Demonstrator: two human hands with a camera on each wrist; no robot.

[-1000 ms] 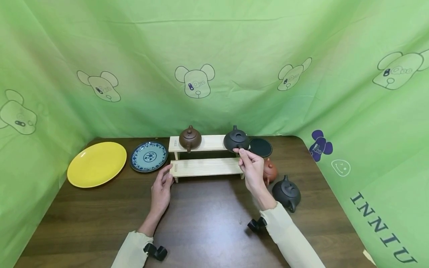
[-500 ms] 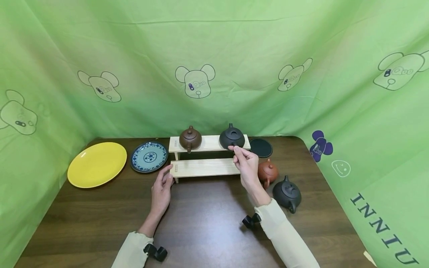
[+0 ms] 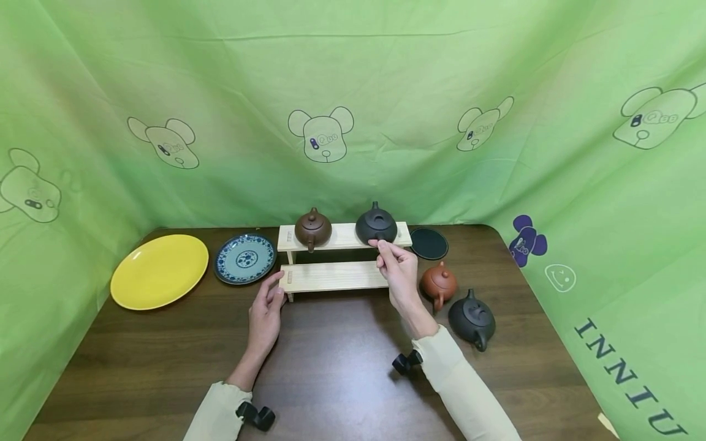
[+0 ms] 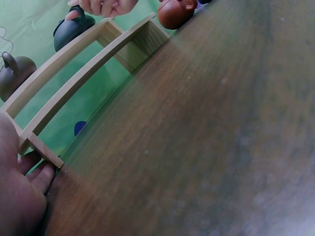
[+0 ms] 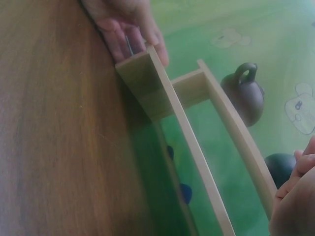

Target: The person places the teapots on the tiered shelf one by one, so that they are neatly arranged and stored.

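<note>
A two-step wooden stand (image 3: pixel 331 277) stands at the back of the table. On its upper step sits a brown teapot (image 3: pixel 312 228) at the left. Further right on that step is a black teapot (image 3: pixel 376 224), its handle towards me, pinched between the thumb and fingers of my right hand (image 3: pixel 401 273). My left hand (image 3: pixel 266 318) holds the left end of the lower step, with fingertips around the end leg (image 4: pixel 44 150). The left wrist view shows the black teapot (image 4: pixel 71 30) and my right fingers (image 4: pixel 106 6) at its handle.
A reddish-brown teapot (image 3: pixel 439 283) and another black teapot (image 3: pixel 473 320) stand right of the stand. Behind them lies a round black coaster (image 3: pixel 429 244). To the left are a blue patterned plate (image 3: pixel 245 259) and a yellow plate (image 3: pixel 160 272). A green curtain (image 3: pixel 242 184) encloses the table.
My right hand has moved the black teapot leftward along the upper step, closer to the brown one. The reddish-brown teapot shows more fully now. My left hand has stayed in place.
</note>
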